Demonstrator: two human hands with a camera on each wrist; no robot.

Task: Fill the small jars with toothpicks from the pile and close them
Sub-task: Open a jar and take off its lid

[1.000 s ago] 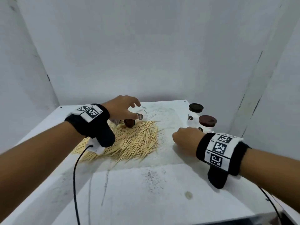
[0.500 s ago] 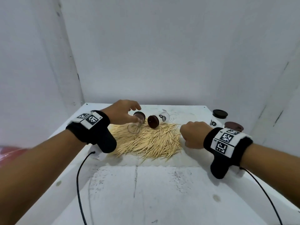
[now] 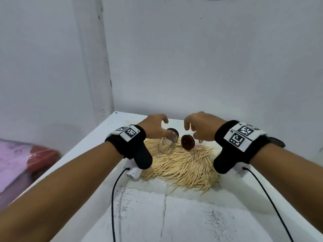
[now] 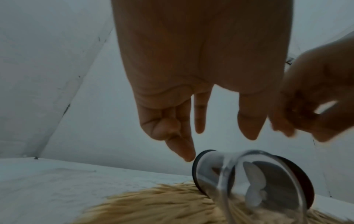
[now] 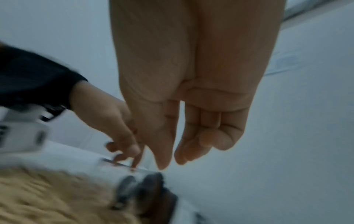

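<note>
Two capped glass jars (image 3: 168, 140) lie on the toothpick pile (image 3: 183, 165) near the table's far edge, both hands, left (image 3: 153, 127) and right (image 3: 201, 126), hovering loose-fingered and empty; next, likely, grasp one and uncap.

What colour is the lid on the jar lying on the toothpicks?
Dark brown lid, clearest in the head view.

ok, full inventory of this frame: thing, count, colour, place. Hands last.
pile of pale wooden toothpicks: one, tan, table centre
clear glass jars with dark brown lids: two, lying on their sides at the pile's far edge
white table: one, scuffed
pink and red bundle: one, blurred, off the table's left
black wristbands with white markers: two, one per wrist
left hand: over the left jar, fingers loose
right hand: above the right jar, holding nothing
</note>
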